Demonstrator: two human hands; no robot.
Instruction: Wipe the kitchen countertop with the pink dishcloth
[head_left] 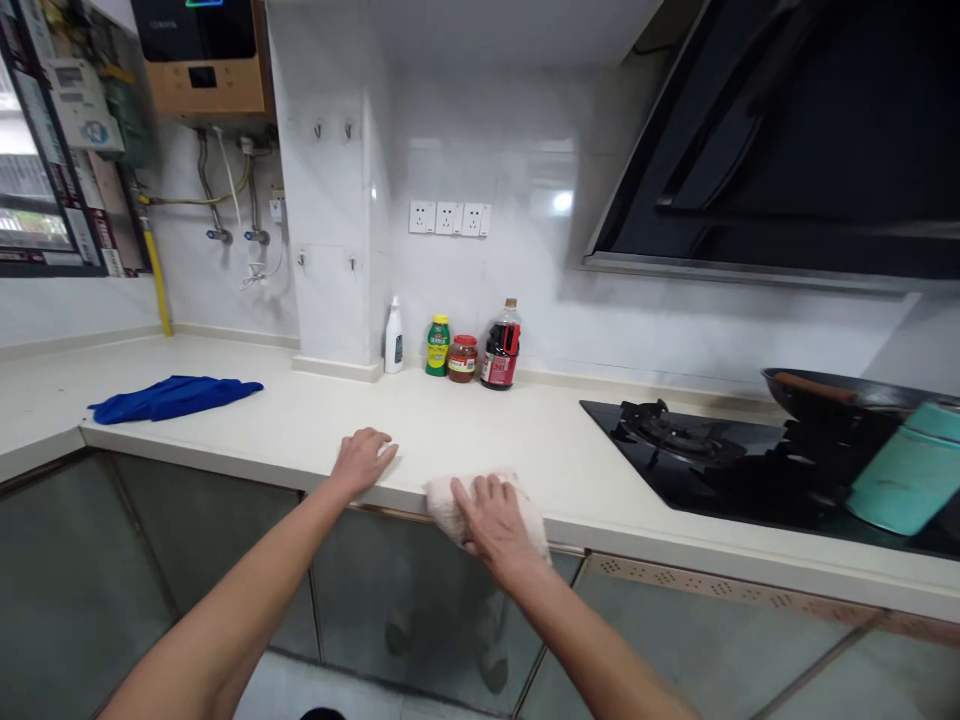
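Note:
My right hand (491,515) presses a pale pinkish-white cloth (534,520) against the front edge of the white countertop (300,420). Part of the cloth hangs over that edge, and my thumb lies on its left side with the fingers over the top. To the left, my left hand (363,460) rests on the counter near the edge, fingers loosely apart and holding nothing. Beyond both hands, along the wall, stand a white spray bottle (394,338), a green bottle with a yellow cap (437,346), a red-lidded jar (462,360) and a large dark sauce bottle (502,350).
A crumpled blue cloth (176,398) lies at the counter's left. The black gas stove (757,485) on the right bears a wok (814,400) and a teal container (904,470). A dark range hood (787,150) slants above it. Cabinet doors (405,600) run below the edge.

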